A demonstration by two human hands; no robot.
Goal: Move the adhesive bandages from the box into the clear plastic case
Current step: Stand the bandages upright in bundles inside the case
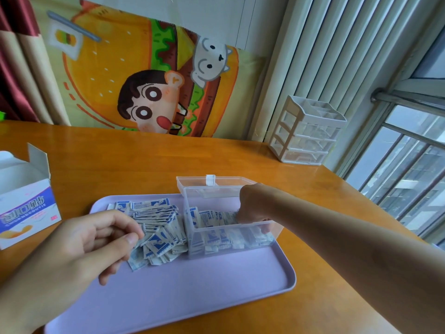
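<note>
The right hand [252,206] reaches down into the clear plastic case [231,227], its fingers [240,216] curled among the upright wrappers there. They look bunched around a few adhesive bandages, though the case wall and the hand itself hide whether they are pinching or only pressing the row flat. Standing the wrappers on edge probably packs more into the case, which would explain the hand going in from above rather than dropping them loose.

The case lid [204,186] is folded back behind the hand, out of the way of the opening.

The left hand [96,239] hovers over the near edge of the loose bandage pile [156,227]. Its thumb and forefinger are drawn together and the other fingers loosely curled, apparently pinching at a wrapper just under the fingertips, likely to ready the next batch.

Pile and case sit touching on the lilac tray [192,297], which keeps stray wrappers off the counter [120,165]. The open bandage box [24,201] stands well left of the left fingers, seemingly emptied onto the tray. Most bandages are not yet in the case.
</note>
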